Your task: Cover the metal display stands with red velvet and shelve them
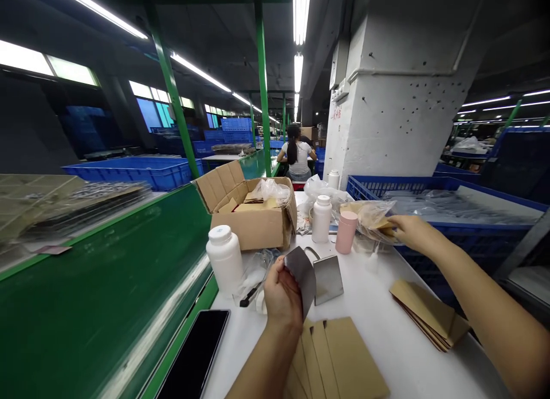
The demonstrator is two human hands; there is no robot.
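My left hand (281,290) grips a dark grey flexible sheet (302,280) by its lower edge and holds it upright above the white table (387,330). Just right of the sheet stands a brushed steel plate (329,279) with a curved wire loop behind it. My right hand (412,233) reaches across the table and touches a clear plastic bag of kraft paper pieces (372,220). Fanned kraft card sheets (339,359) lie below my left hand, and a stack of kraft cards (429,313) lies near my right forearm.
Several white plastic bottles (223,259) and a pink bottle (346,232) stand on the table beside an open cardboard box (244,210). A black phone (193,353) lies at the table's left edge, beside a green conveyor belt (103,296). A blue crate (447,216) sits right; a seated co-worker (297,158) is beyond.
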